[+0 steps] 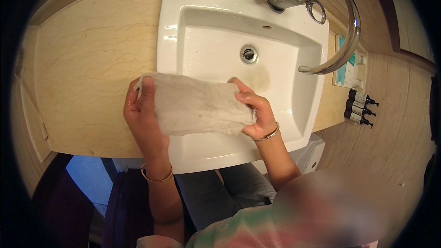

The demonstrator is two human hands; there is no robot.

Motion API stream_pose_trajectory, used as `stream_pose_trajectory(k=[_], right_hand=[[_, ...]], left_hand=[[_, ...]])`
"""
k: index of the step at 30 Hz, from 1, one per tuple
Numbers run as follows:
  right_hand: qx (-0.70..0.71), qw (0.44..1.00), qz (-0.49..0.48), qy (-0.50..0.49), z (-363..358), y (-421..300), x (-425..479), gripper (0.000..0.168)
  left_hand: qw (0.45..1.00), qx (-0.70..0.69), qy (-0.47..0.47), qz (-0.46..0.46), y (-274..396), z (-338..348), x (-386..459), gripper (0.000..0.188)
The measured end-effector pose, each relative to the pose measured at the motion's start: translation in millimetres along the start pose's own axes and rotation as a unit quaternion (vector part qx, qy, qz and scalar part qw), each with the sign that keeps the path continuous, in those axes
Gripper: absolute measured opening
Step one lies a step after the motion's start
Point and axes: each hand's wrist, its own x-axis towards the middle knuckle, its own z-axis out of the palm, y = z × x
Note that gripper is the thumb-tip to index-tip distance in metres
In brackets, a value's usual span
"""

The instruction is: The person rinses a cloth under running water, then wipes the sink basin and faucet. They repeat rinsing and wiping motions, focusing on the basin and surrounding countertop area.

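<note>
A folded, off-white cloth with faint dark stains is stretched between my two hands above the front part of a white ceramic sink. My left hand grips its left end, the thumb lying on top. At the other end, my right hand holds the cloth by its edge, fingers curled around the corner. Both hands look wet. In the basin, a metal drain and a greyish patch of water show beyond the cloth.
A chrome gooseneck faucet arches over the sink's right side. The beige stone counter extends left. Several black pump bottles are on the right, near a tray of small packets. A white toilet stands below right.
</note>
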Motion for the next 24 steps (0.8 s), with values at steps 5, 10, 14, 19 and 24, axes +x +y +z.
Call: stream_pose_trajectory(k=[5, 10, 14, 19, 24], right_hand=[[0.035, 0.984, 0.165, 0.047, -22, -7, 14, 0.016], [0.11, 0.975, 0.193, 0.017, -5, -28, 22, 0.017], [0.167, 0.932, 0.292, 0.136, 10, -37, 21, 0.02], [0.188, 0.953, 0.231, -0.059, -27, -26, 9, 0.055], [0.09, 0.973, 0.213, 0.021, -7, -38, 13, 0.05]], left_hand=[[0.999, 0.001, -0.02, -0.026, -1, -4, 5, 0.02], [0.994, 0.077, -0.068, 0.047, -11, -17, 16, 0.022], [0.992, 0.085, -0.09, 0.029, -14, -21, 26, 0.024], [0.991, -0.03, -0.078, -0.105, -4, -23, 34, 0.023], [0.995, 0.053, -0.073, -0.051, 12, -8, 23, 0.021]])
